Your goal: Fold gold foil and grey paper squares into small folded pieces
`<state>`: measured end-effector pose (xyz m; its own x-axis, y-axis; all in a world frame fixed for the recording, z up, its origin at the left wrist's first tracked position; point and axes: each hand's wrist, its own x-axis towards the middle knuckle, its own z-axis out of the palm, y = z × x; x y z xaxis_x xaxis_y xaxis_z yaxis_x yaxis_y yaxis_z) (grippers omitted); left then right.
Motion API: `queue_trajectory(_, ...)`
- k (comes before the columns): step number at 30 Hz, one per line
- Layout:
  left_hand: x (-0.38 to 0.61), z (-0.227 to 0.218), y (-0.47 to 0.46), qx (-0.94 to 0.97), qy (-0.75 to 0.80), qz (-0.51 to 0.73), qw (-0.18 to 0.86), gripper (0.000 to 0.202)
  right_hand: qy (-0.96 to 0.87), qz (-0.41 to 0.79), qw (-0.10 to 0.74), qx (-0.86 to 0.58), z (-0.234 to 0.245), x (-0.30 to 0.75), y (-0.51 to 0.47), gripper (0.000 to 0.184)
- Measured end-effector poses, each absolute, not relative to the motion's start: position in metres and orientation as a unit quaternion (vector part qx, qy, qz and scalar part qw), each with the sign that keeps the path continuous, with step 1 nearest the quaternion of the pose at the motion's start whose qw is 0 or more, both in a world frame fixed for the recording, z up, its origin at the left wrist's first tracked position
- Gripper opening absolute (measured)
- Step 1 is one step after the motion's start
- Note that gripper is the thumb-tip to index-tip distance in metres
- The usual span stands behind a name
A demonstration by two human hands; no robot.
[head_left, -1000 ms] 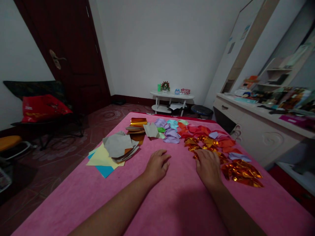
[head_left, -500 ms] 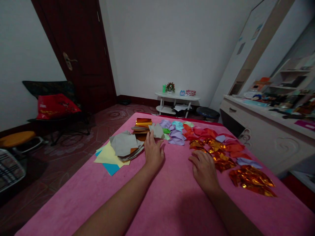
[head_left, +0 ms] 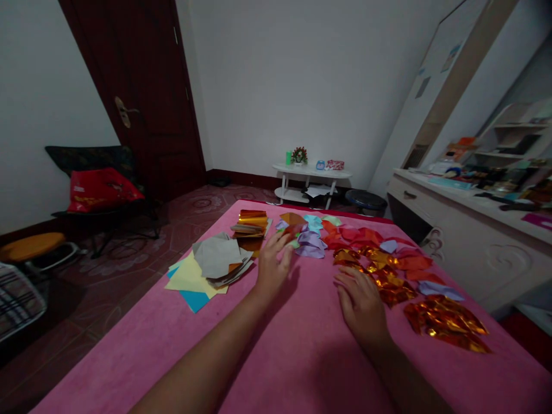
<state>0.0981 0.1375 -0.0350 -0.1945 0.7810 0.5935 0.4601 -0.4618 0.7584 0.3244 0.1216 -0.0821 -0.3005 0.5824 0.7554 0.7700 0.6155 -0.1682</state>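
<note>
My left hand (head_left: 275,263) is lifted a little over the pink cloth (head_left: 297,328), its fingertips on a sheet of gold foil paper (head_left: 293,219) tilted above the lilac folded papers (head_left: 311,244). To its left lie a small stack of gold foil paper (head_left: 252,217) and a fanned pile of grey-backed sheets (head_left: 218,256). Beneath that pile, yellow paper (head_left: 190,275) and blue paper (head_left: 196,300) stick out. My right hand (head_left: 361,302) holds nothing and hovers or rests low at the cloth, fingers loosely bent and thumb apart, beside the crumpled gold foil pieces (head_left: 390,282).
Red folded papers (head_left: 357,236) spread along the table's far right, with more gold foil (head_left: 446,322) near the right edge. Beyond stand a small white table (head_left: 310,170), a dark round stool (head_left: 365,200) and a cluttered white dresser (head_left: 466,213). A chair with a red bag (head_left: 103,190) is left.
My left hand has moved slightly right and away from the stack with the sheet, which has turned from its grey side to its gold side. My right hand stays almost in place.
</note>
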Motion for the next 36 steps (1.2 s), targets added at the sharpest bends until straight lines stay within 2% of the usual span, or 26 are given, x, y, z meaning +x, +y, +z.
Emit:
queue_trajectory(4, 0.113, -0.028, 0.117, 0.407, 0.401, 0.678, 0.463, 0.036, -0.775, -0.062, 0.493, -0.389, -0.076, 0.319, 0.109, 0.04)
queue_trajectory(7, 0.118, -0.039, 0.106, 0.294, 0.39, 0.653, 0.579, 0.048, -0.774, -0.026, 0.502, -0.384, -0.076, 0.318, 0.103, 0.054)
queue_trajectory(10, 0.114, -0.054, 0.095, 0.288, 0.441, 0.6, 0.601, 0.053, -0.796, -0.017, 0.473, -0.377, -0.078, 0.317, 0.102, 0.066)
queue_trajectory(12, 0.11, -0.063, 0.089, 0.303, 0.457, 0.564, 0.618, 0.052, -0.826, -0.027, 0.436, -0.357, -0.079, 0.316, 0.102, 0.068)
queue_trajectory(16, 0.103, -0.074, 0.08, 0.337, 0.475, 0.539, 0.608, 0.05, -0.884, -0.032, 0.349, -0.31, -0.081, 0.314, 0.104, 0.06)
queue_trajectory(19, 0.102, -0.078, 0.076, 0.361, 0.472, 0.542, 0.594, 0.051, -0.89, -0.032, 0.342, -0.3, -0.081, 0.314, 0.104, 0.049)
queue_trajectory(22, 0.103, -0.078, 0.072, 0.371, 0.45, 0.547, 0.6, 0.055, -0.89, -0.016, 0.363, -0.276, -0.078, 0.313, 0.102, 0.039)
queue_trajectory(25, 0.103, -0.075, 0.071, 0.367, 0.416, 0.569, 0.607, 0.055, -0.861, 0.059, 0.426, -0.271, -0.072, 0.312, 0.094, 0.033)
queue_trajectory(30, 0.096, -0.069, 0.072, 0.394, 0.405, 0.607, 0.559, 0.052, -0.611, 0.249, 0.591, -0.465, -0.068, 0.304, 0.083, 0.01)
queue_trajectory(33, 0.093, -0.066, 0.071, 0.475, 0.417, 0.584, 0.51, 0.049, -0.486, 0.396, 0.627, -0.462, -0.069, 0.3, 0.084, 0.019)
queue_trajectory(36, 0.096, -0.065, 0.069, 0.49, 0.4, 0.55, 0.545, 0.064, -0.425, 0.527, 0.605, -0.42, -0.068, 0.298, 0.089, 0.031)
